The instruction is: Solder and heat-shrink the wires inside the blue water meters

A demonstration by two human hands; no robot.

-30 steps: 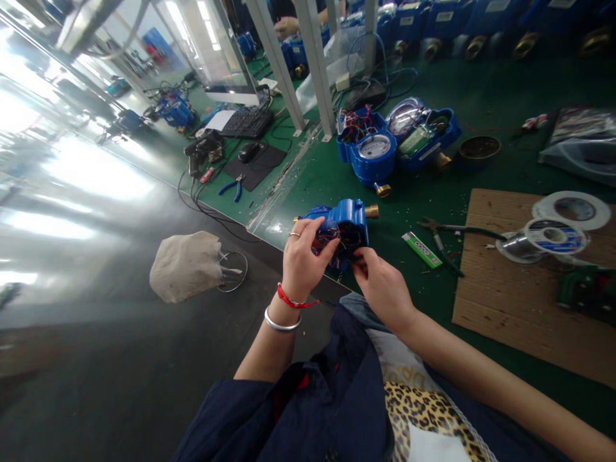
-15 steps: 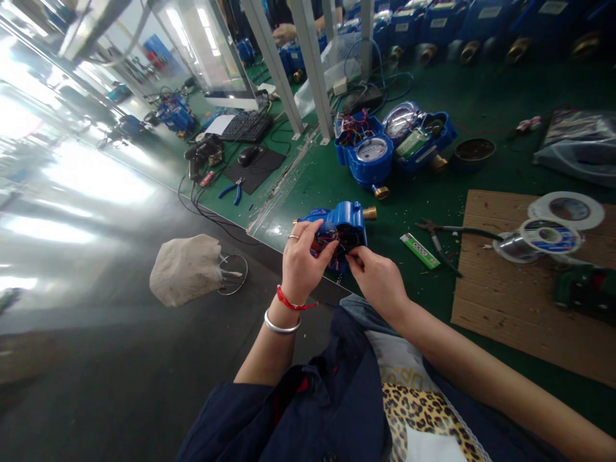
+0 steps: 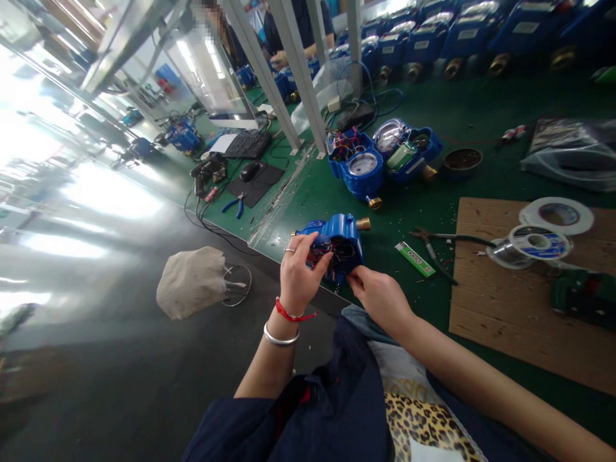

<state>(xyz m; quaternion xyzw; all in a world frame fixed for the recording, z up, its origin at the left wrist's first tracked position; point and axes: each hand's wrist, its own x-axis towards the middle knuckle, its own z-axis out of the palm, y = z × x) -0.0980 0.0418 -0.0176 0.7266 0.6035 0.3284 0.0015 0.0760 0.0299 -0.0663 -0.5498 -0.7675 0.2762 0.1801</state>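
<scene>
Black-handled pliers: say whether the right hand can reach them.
Likely yes: the right hand is at the blue meter, but the pliers lie close by, with only the green packet near the way.

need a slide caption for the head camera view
Left hand on an open blue housing, right hand at its near edge; dark-handled pliers and a wire spool lie to the right.

Washed-out glare at upper left, bright reflections on the floor (image 3: pixel 110 346), blurry edges.
</scene>
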